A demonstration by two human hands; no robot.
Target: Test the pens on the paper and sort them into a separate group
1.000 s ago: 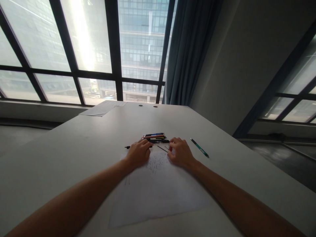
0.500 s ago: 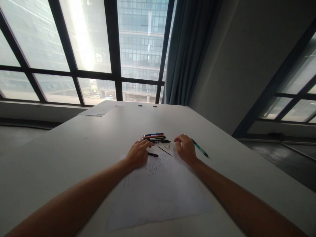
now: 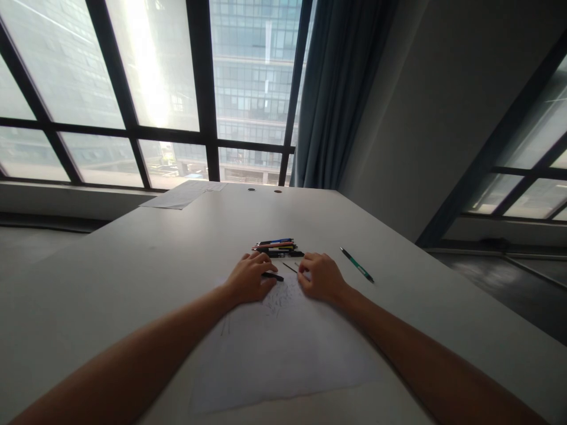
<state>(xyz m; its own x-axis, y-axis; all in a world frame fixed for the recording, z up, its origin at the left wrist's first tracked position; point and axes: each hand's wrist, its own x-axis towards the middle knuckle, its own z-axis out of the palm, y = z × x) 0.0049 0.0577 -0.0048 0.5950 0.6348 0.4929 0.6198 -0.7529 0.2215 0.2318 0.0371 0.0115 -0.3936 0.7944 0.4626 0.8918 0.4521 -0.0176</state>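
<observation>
My left hand (image 3: 251, 277) rests at the upper left of a sheet of paper. Its thumb and fingers are spread to either side of a short black pen barrel (image 3: 273, 276), without visibly gripping it. Across from it, my right hand (image 3: 321, 276) has its fingers curled into a pinch. A thin dark pen refill (image 3: 289, 267) runs into those fingertips, and its near end is hidden there. The paper (image 3: 283, 354) carries many scribbled pen strokes just below the hands.
A bunch of several pens (image 3: 277, 248) lies just beyond my hands. A green pen (image 3: 357, 264) is on the table (image 3: 146, 265) to the right. Papers (image 3: 177, 196) lie at the far left edge, and two round dark discs (image 3: 277, 191) are near the far edge.
My right hand has moved left from beside the green pen to the refill, covering the small parts there. My left thumb and fingers have spread around the black barrel, which stays in place.
</observation>
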